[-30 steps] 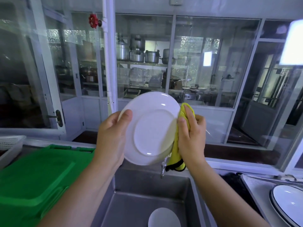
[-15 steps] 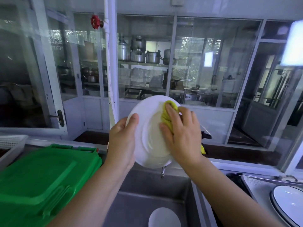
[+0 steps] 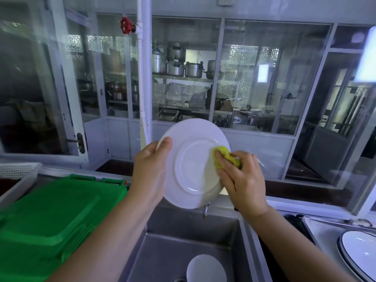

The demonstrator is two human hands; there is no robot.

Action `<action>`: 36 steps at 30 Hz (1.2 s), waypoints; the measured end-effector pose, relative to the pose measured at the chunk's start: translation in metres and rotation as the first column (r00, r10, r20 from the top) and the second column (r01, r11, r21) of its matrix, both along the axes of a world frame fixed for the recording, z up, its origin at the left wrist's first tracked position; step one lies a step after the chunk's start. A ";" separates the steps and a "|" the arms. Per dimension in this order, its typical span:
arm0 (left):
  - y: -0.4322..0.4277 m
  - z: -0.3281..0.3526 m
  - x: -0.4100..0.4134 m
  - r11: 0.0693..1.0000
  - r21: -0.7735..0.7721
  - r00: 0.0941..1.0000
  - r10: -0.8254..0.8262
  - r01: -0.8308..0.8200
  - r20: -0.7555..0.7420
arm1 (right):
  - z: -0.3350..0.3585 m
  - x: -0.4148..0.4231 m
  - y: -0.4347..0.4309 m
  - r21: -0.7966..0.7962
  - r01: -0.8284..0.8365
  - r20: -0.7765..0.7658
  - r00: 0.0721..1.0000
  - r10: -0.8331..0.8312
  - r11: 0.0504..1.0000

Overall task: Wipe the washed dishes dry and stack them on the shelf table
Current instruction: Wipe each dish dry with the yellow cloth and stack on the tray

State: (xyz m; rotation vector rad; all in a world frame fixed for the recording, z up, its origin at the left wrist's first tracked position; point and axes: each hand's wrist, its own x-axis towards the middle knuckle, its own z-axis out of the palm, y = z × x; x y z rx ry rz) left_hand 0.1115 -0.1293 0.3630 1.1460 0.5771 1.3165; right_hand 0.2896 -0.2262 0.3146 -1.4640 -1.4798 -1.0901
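Hands meet over the steel sink (image 3: 166, 253), holding a white plate (image 3: 191, 176) up in the air, tilted nearly upright with its underside and foot ring facing the camera. The left hand (image 3: 149, 167) grips the plate's left rim: the thumb lies curled over the near face at the upper left edge, and the other fingers are hidden behind the plate. The right hand (image 3: 242, 180) has its fingers bent around a bunched yellow cloth (image 3: 224, 157) and presses it against the right side of the plate, just inside the rim.

Below the plate a tap (image 3: 205, 210) pokes out over the basin. In the bottom of the sink lies a white dish (image 3: 206, 268), near the drain. Left of the sink sits a green plastic crate (image 3: 50, 216), and at the far left edge a white mesh basket (image 3: 18, 169) shows in part. On the right, a metal counter (image 3: 321, 237) carries a dark-rimmed plate (image 3: 360, 255), cut off by the picture's edge.

Beyond the hands runs a wall of glass panes in white frames, with a white pipe (image 3: 143, 78) rising up it and a red valve wheel (image 3: 126, 25) beside the pipe. Behind the glass, steel pots (image 3: 177, 66) stand on a shelf — the finer contents there are too blurred to tell.
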 end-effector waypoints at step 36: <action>-0.024 -0.056 0.012 0.961 0.140 0.962 -0.214 0.239 -0.171 | -0.102 -0.059 -0.054 -0.126 0.335 -0.200 0.913 -0.355 0.934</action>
